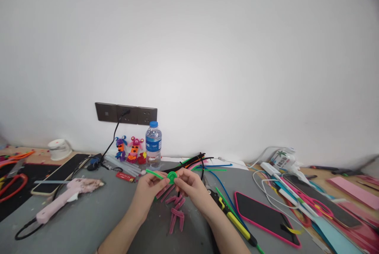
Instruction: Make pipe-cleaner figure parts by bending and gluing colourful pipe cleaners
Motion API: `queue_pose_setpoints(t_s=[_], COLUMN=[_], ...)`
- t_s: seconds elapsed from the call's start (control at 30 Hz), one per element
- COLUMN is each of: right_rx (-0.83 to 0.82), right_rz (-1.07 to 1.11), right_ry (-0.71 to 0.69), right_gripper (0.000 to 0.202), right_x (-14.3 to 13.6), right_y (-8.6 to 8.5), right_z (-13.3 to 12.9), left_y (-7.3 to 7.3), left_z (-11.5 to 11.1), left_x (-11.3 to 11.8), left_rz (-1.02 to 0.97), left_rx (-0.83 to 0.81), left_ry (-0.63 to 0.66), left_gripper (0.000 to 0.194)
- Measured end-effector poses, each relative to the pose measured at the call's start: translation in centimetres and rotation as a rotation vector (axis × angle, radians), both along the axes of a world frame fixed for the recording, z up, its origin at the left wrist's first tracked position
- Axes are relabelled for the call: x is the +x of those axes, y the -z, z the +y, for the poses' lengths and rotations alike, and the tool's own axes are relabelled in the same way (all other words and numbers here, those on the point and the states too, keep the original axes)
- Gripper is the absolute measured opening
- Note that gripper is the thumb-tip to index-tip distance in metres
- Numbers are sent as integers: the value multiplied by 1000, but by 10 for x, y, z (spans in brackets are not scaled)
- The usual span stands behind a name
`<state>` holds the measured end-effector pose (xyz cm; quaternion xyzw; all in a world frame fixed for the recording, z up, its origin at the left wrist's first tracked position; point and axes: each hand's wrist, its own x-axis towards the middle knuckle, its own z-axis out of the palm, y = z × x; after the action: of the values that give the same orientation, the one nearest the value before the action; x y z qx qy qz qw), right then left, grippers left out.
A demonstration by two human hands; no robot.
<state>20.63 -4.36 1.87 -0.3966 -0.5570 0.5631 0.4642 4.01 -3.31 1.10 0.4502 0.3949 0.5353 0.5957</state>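
A bright green pipe cleaner (171, 176) is wound into a flat round coil, with a straight end sticking out to the left. My left hand (150, 189) pinches it on the left side, where the loose end passes over the fingers. On the coil's right edge, the thumb and fingertips of my right hand (191, 187) are closed. Bent pink pipe cleaner pieces (177, 215) lie on the grey mat (118, 222) just below both hands. Part of the coil is hidden behind my fingertips.
At the left lies a pink glue gun (60, 202) beside a phone (57, 174). A water bottle (153, 147) and two small pipe cleaner figures (134, 149) stand by the wall. Yellow-handled pliers (237, 222) and a pink-cased phone (266, 218) are on the right.
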Motion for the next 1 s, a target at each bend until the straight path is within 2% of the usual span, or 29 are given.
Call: queue_pose_setpoints(t_s=[0.13,0.27,0.43,0.63,0.87,1.0], right_rx=[35,-9,19,-36,-191,-215], right_rz=[-34,-33,2,-60,44,94], right_ry=[-14,-79,-60,-76,-159,-104], right_gripper=[40,38,34,36,36,38], right_x=[1,4,8,12,16,11], right_y=[2,-5,-13,-8,-7,-7], right_z=[0,-4,-5,-3,-4,-4], left_y=[0,-1,-3,0,-7,-10], left_z=[-1,-2,-2,-1,-6,-8], left_x=[-2,-4,-4,-5,-4,-2], left_rz=[16,13,111,209,36,-83], left_rx=[5,-7,10,6,-51,-119], left_ry=[37,64,149,249,200,170], left_gripper=[30,37,37,31,34,34])
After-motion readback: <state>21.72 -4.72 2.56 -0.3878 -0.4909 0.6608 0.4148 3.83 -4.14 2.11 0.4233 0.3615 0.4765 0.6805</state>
